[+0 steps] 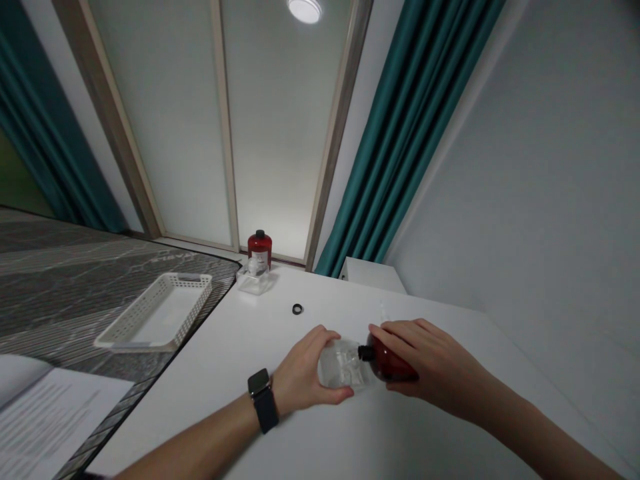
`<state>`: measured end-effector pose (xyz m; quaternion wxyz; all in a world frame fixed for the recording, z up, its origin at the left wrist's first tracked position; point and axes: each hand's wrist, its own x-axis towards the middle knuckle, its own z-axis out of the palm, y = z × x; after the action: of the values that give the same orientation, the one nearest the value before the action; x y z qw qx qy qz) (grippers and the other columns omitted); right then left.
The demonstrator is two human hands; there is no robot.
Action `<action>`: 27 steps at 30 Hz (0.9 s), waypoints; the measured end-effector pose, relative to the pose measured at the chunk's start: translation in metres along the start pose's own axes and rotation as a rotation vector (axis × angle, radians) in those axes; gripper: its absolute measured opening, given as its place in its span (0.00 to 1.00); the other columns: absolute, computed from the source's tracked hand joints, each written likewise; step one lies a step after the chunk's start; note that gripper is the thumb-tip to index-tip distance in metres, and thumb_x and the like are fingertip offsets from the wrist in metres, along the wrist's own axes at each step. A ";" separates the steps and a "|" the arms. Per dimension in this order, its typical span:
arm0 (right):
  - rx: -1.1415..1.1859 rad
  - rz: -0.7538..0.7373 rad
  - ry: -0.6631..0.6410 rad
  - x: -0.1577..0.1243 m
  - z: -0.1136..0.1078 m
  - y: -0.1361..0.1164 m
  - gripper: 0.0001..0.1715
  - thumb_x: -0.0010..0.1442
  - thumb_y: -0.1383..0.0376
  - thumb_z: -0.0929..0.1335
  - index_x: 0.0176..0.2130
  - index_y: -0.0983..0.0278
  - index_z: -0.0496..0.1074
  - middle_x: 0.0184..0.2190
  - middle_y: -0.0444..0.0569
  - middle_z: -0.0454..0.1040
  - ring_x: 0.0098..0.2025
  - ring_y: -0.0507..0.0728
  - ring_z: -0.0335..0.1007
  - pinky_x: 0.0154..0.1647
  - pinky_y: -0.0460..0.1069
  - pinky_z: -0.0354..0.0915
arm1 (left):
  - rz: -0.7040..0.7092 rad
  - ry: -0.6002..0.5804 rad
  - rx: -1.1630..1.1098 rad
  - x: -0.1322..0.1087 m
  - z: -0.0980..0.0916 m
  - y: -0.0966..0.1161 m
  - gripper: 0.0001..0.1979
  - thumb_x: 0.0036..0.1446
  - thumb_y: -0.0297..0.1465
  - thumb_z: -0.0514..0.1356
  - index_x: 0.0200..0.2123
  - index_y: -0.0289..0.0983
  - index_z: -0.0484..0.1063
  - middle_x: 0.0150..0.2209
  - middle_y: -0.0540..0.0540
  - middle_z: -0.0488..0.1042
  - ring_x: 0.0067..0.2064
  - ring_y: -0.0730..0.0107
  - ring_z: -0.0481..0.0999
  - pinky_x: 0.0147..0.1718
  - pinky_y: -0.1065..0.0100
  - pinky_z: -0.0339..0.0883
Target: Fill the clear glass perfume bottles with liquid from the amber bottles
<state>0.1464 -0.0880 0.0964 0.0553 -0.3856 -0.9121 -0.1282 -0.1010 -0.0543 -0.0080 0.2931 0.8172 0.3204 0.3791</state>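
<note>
My left hand (307,373), with a dark watch on its wrist, is wrapped round a clear, see-through container (341,363). In my right hand (420,360) lies a dark red bottle (393,360), tipped on its side with its black neck pointing left. That neck meets the clear container's right end; whether it reaches inside I cannot tell. A small black ring (297,309) rests on the white table (280,333) beyond my left hand. Just past my right fingers is a thin, whitish translucent piece (383,312), hard to make out.
At the table's far edge stand another red bottle (259,247) with a black cap and a clear container (254,283) before it. To the left, a white perforated basket (163,313) and an open booklet (60,413) lie on a grey patterned surface (100,273). Behind the table is a white box (373,273).
</note>
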 end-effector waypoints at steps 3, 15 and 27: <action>-0.008 0.003 0.000 0.001 0.000 0.000 0.42 0.49 0.62 0.78 0.59 0.64 0.64 0.51 0.57 0.77 0.47 0.65 0.76 0.44 0.58 0.70 | -0.003 0.000 0.006 0.000 0.000 0.000 0.34 0.41 0.33 0.73 0.50 0.39 0.63 0.42 0.46 0.70 0.44 0.57 0.73 0.44 0.58 0.69; -0.021 -0.010 0.014 0.002 -0.002 -0.001 0.43 0.48 0.62 0.79 0.59 0.64 0.64 0.51 0.56 0.78 0.46 0.64 0.76 0.44 0.57 0.69 | 0.004 0.003 0.010 0.000 0.001 0.000 0.34 0.41 0.33 0.73 0.50 0.37 0.63 0.42 0.45 0.71 0.43 0.58 0.73 0.44 0.59 0.68; -0.017 -0.008 0.003 0.001 0.000 -0.001 0.40 0.51 0.63 0.76 0.60 0.63 0.63 0.51 0.56 0.77 0.46 0.65 0.76 0.43 0.57 0.69 | -0.002 0.010 -0.001 0.000 0.000 -0.001 0.33 0.41 0.34 0.72 0.51 0.39 0.63 0.43 0.46 0.71 0.44 0.57 0.73 0.44 0.59 0.68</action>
<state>0.1451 -0.0882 0.0961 0.0529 -0.3822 -0.9124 -0.1367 -0.1013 -0.0540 -0.0087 0.2923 0.8149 0.3225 0.3828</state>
